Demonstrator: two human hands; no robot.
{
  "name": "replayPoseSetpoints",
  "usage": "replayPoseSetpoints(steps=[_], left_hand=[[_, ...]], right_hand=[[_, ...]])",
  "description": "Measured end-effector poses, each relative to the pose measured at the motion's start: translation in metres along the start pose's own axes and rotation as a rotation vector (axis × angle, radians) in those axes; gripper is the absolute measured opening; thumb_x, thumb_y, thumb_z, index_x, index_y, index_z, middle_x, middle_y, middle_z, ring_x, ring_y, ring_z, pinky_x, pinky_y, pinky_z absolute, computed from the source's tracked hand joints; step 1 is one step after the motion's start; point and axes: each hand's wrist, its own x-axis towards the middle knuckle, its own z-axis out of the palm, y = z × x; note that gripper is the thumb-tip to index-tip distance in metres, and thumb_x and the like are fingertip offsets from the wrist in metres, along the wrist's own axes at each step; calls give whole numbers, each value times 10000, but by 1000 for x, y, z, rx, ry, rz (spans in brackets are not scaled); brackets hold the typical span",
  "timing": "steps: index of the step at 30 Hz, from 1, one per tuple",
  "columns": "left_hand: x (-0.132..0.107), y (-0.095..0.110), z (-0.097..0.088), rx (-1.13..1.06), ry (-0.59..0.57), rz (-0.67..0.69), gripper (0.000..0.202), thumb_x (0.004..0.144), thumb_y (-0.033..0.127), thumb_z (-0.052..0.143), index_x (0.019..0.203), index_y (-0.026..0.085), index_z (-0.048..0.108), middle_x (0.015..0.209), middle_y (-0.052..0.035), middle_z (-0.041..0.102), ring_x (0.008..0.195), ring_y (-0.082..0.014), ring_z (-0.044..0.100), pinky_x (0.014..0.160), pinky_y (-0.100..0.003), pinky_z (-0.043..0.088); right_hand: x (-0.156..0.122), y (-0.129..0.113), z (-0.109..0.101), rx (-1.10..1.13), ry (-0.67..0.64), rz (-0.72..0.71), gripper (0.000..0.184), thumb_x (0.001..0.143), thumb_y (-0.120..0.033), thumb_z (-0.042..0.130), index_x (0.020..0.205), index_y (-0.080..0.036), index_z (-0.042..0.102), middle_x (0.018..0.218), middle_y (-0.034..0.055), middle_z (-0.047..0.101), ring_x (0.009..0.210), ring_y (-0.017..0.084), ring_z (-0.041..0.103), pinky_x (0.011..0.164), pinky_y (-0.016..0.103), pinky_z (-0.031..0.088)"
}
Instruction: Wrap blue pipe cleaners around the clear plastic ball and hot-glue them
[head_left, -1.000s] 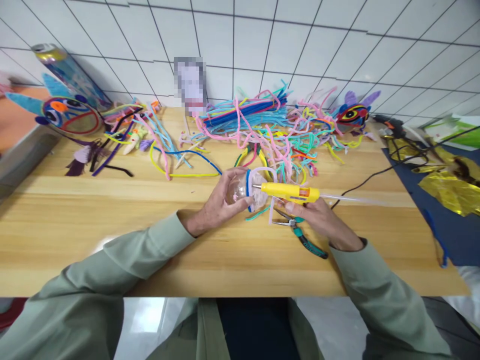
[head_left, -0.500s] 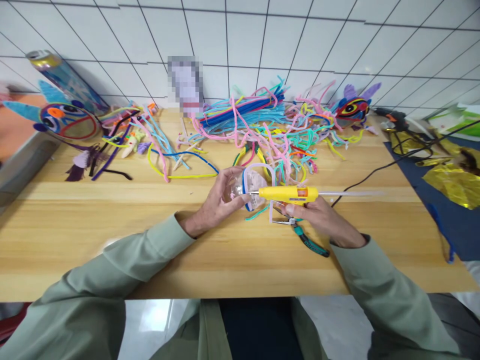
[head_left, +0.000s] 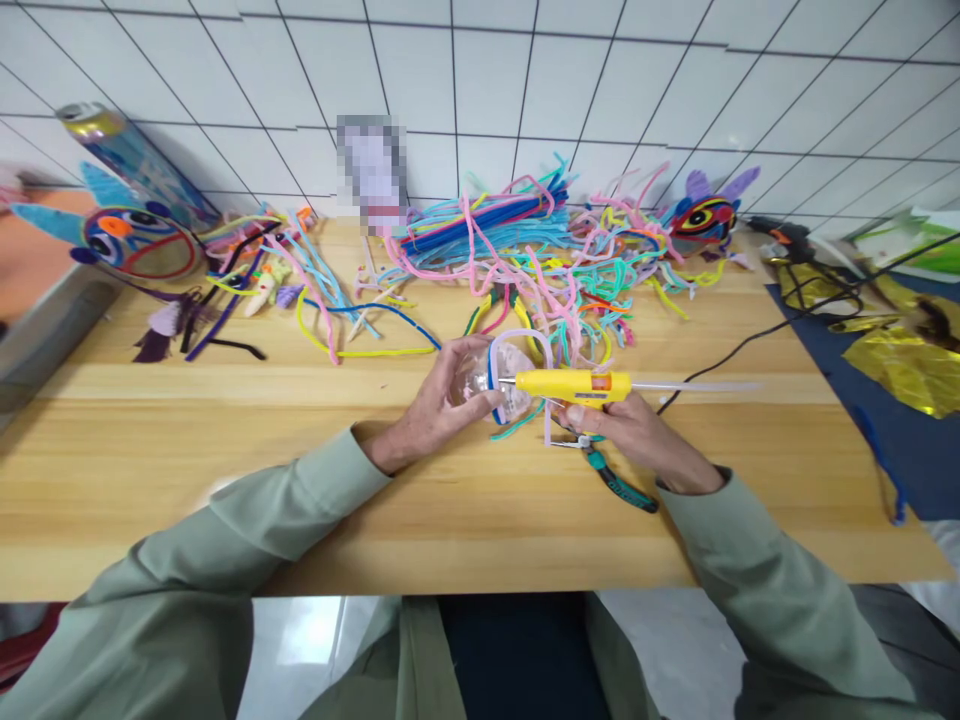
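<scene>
My left hand (head_left: pixel 442 410) is closed around a clear plastic bottle piece (head_left: pixel 472 375) with a blue pipe cleaner round its rim. A pale pink pipe cleaner (head_left: pixel 550 350) arches from that rim and hangs down on the right. In my right hand (head_left: pixel 626 425) is a yellow hot glue gun (head_left: pixel 574 386), its metal nozzle at the blue rim, a clear glue stick (head_left: pixel 694 386) jutting from its back. Beneath the gun lie pliers with teal-and-black handles (head_left: pixel 622 485). A short teal pipe cleaner (head_left: pixel 517 424) rests on the table just below the bottle piece.
Behind my hands spreads a heap of coloured pipe cleaners (head_left: pixel 487 230), with yellow-handled pliers (head_left: pixel 525 315) before it. Decorated animal-face pieces stand left (head_left: pixel 139 240) and right (head_left: pixel 701 222). A tall can (head_left: pixel 139 165) leans on the tiled wall. A black cable (head_left: pixel 750 340) crosses the right side.
The glue gun has shifted slightly left, its nozzle still at the rim. The pale pink pipe cleaner and bottle piece have moved slightly right. Both hands keep their hold.
</scene>
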Motion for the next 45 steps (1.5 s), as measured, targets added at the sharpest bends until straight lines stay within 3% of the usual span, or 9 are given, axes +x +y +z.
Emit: replayPoseSetpoints(steps=[7,16,27,33,36,41,45], left_hand=[[0,0,0,-26,-12,-3,587,1005,472,814,1462,280,500,1464,-107,623,1368,-278,646,1170,-473,575],[1,1,-1,20,-2,-4,589,983,513,831,1429,275,529,1465,-112,633,1398,-301,631,1218,-521,543],[-2,-3,-3,50,2,-37,615,981,519,824,1455,270,520,1488,-124,611,1411,-313,619,1249,-546,512],[-2,-1,-3,43,-7,-44,605,984,511,822,1452,270,525,1493,-123,606,1400,-310,624,1222,-529,540],[-2,0,-4,59,-9,-33,604,982,514,820,1453,272,530,1484,-121,610,1410,-315,617,1247,-548,517],[-2,-1,-4,43,-10,-36,613,980,507,826,1461,280,521,1490,-118,608,1407,-311,623,1228,-537,539],[-2,-1,-4,29,-15,-32,620,981,497,828,1471,283,515,1489,-117,615,1401,-307,632,1224,-527,549]], right_hand=[[0,-3,-2,-43,-24,0,444,910,-662,831,1115,-271,878,1053,77,841,987,305,767,850,429,654],[0,-5,3,-12,-9,30,411,922,-637,830,1078,-260,874,1058,78,850,1026,302,775,908,444,663],[3,-8,9,46,17,36,487,889,-693,836,1094,-253,871,982,79,816,932,270,747,786,390,652],[3,-7,7,44,9,45,397,893,-638,852,952,-245,828,872,51,762,856,242,718,747,363,621],[4,0,5,56,-1,55,386,909,-610,842,991,-234,822,869,42,747,830,221,694,729,346,602],[4,8,6,57,18,47,454,908,-678,818,989,-231,817,887,48,745,805,214,670,689,333,585],[2,0,5,41,13,56,487,893,-710,819,1004,-236,844,891,62,760,816,226,676,683,338,593]])
